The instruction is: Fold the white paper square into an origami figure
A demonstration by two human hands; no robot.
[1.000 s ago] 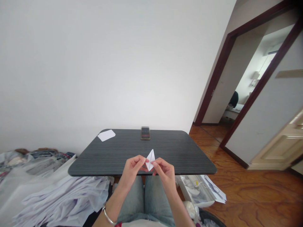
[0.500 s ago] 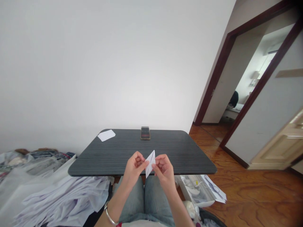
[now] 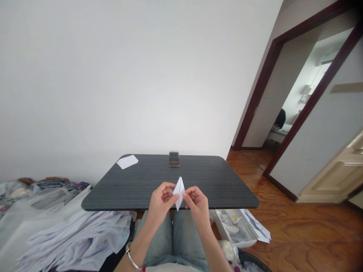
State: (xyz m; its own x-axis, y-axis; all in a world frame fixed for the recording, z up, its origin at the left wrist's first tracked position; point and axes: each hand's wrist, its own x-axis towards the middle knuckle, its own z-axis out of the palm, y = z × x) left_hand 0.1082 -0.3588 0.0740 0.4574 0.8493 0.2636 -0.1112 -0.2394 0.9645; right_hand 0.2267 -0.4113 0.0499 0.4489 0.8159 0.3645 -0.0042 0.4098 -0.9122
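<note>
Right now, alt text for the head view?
Both hands, left hand and right hand, pinch a small folded white paper upright above the near edge of a dark table. Farther back on it lie a white sheet and a small dark object.

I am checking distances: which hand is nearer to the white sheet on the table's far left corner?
Left. The left hand lies nearer the white sheet; the right hand is farther right.

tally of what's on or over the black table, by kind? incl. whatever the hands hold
Folded white paper piece, pinched between left hand and right hand above the near edge: 1
Flat white paper sheet, far left corner of the table: 1
Small dark upright object, far edge, too blurred to identify: 1
Total: 3
</note>
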